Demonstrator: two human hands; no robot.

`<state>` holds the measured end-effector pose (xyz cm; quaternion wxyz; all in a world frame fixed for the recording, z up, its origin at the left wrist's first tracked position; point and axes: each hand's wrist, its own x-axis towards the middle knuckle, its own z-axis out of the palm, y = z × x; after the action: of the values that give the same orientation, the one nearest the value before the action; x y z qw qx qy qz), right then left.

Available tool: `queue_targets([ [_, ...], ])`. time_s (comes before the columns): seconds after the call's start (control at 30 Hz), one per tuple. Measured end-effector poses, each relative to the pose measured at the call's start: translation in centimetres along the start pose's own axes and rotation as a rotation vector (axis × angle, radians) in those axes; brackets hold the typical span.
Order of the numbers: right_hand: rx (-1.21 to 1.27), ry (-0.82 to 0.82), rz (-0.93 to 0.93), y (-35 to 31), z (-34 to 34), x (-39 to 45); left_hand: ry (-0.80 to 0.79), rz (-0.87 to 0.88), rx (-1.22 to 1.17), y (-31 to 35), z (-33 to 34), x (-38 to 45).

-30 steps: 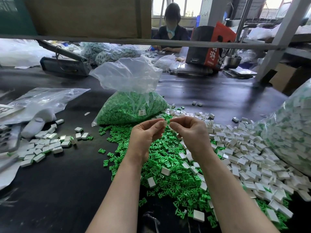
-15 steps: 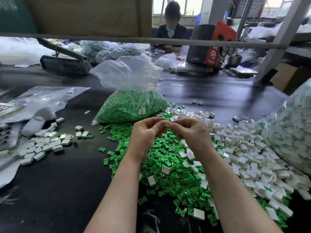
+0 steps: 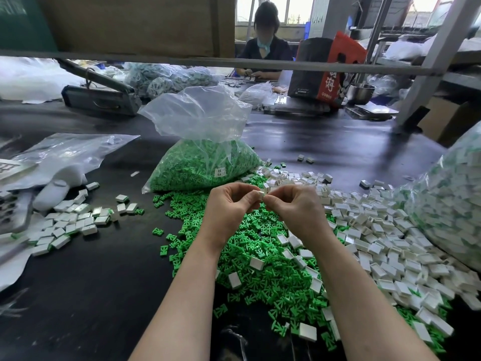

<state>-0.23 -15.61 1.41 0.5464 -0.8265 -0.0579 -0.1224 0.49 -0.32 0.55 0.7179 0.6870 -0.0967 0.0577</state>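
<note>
My left hand (image 3: pixel 229 207) and my right hand (image 3: pixel 296 207) meet fingertip to fingertip above the table, and together they pinch one small white plastic piece (image 3: pixel 259 194). Whether a green part is in the pinch too stays hidden by the fingers. Below the hands lies a heap of small green plastic parts (image 3: pixel 260 256) with white rectangular caps scattered in it. A larger spread of white caps (image 3: pixel 390 230) lies to the right.
A clear bag of green parts (image 3: pixel 205 162) stands just beyond the hands. A bulging bag of white pieces (image 3: pixel 453 204) fills the right edge. A group of white-and-green pieces (image 3: pixel 67 225) lies at the left beside flat plastic bags (image 3: pixel 65 155). Another person (image 3: pixel 265 45) sits across the black table (image 3: pixel 91 282).
Both hands have stayed together over the green heap; the white piece now shows more plainly between the fingertips. Nothing else on the table has moved.
</note>
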Motion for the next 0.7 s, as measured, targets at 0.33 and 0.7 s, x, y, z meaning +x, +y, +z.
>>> queue_targets([
  [0.33, -0.038, -0.019, -0.055, 0.14, -0.31, 0.06, -0.033, 0.026, 0.045, 0.38, -0.07, -0.26],
  [0.7, -0.124, -0.018, -0.094, 0.22, -0.28, 0.15, -0.046, 0.023, 0.094, 0.14, -0.19, -0.19],
])
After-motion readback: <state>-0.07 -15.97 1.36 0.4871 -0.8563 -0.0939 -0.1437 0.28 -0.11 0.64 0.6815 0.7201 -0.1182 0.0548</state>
